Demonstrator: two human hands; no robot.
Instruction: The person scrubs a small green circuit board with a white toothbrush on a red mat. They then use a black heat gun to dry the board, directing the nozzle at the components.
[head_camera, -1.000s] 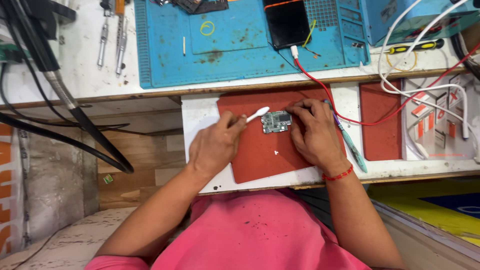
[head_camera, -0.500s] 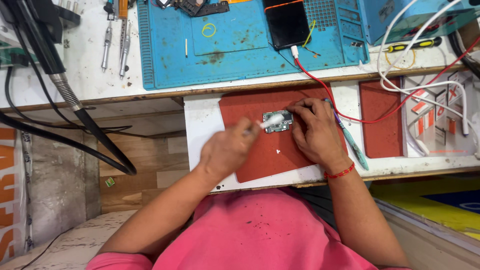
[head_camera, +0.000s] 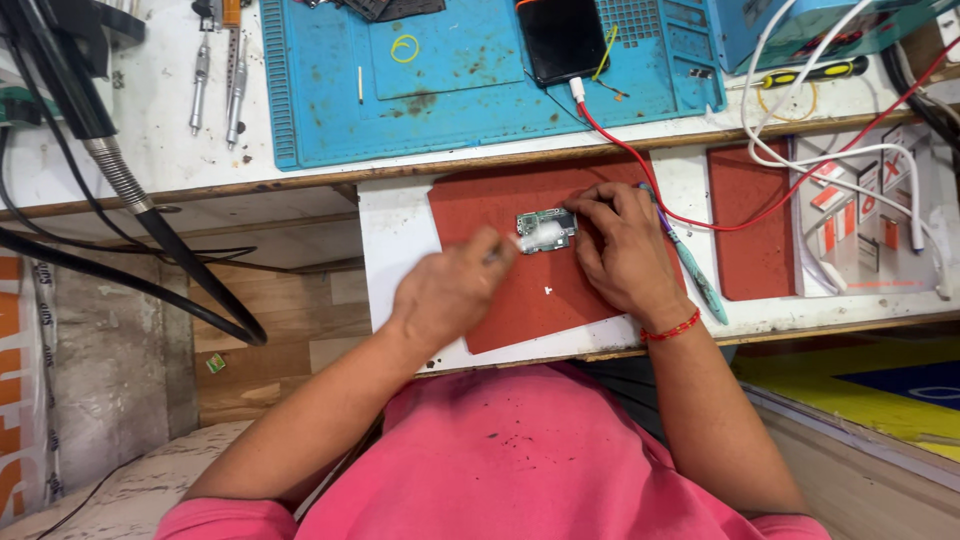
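Note:
A small green circuit board (head_camera: 546, 229) lies on a red mat (head_camera: 480, 210) on a pull-out white shelf. My right hand (head_camera: 618, 250) rests on the mat, its fingertips pressing the board's right edge. My left hand (head_camera: 445, 292), blurred by motion, grips a thin white-tipped tool (head_camera: 507, 248) whose tip meets the board's left edge. A red thread band (head_camera: 670, 328) circles my right wrist.
A blue work mat (head_camera: 470, 90) on the upper bench carries a dark phone (head_camera: 562, 38) with a red cable (head_camera: 640, 160). Tweezers (head_camera: 215, 80) lie at the left, a teal pen-like tool (head_camera: 692, 270) by my right hand. A second red mat (head_camera: 750, 220) and white cables (head_camera: 850, 150) sit on the right.
My left hand has shifted down and left and blurred with quick strokes of the tool at the board. My right hand keeps holding the board in place.

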